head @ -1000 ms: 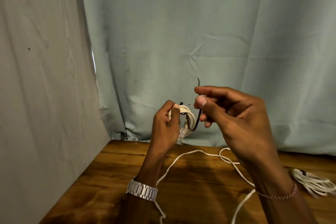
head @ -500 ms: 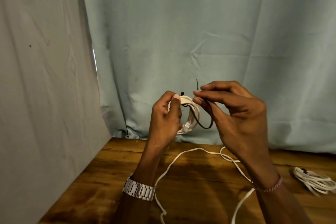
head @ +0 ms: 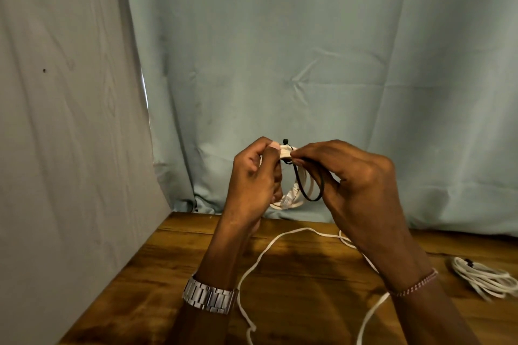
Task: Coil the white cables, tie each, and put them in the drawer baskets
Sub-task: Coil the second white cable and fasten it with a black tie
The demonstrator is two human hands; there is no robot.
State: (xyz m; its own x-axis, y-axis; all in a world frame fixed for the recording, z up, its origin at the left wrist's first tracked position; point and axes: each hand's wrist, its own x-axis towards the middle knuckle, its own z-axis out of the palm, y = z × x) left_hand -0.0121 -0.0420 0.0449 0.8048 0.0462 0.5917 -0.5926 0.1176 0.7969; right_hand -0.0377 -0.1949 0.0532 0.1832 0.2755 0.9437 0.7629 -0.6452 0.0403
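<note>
I hold a small coil of white cable (head: 301,190) up in front of the curtain, above the wooden table (head: 302,274). My left hand (head: 252,179) pinches the coil at its top. My right hand (head: 353,176) pinches a thin black tie (head: 308,193), which loops around the coil; its small head sticks up above the coil's top. A loose white cable (head: 252,269) trails across the table under my hands. A second white bundle (head: 485,279) with a black tie lies at the right edge. No drawer baskets are in view.
A pale blue curtain (head: 308,64) hangs behind the table. A grey-white cloth (head: 64,120) covers the left side down past the table's left edge. A metal watch is on my left wrist and a thin bracelet on my right.
My right hand moved left and down to meet my left hand at the top of the coil, bringing the tie's free end there. The black tie now forms a closed loop around the coil.
</note>
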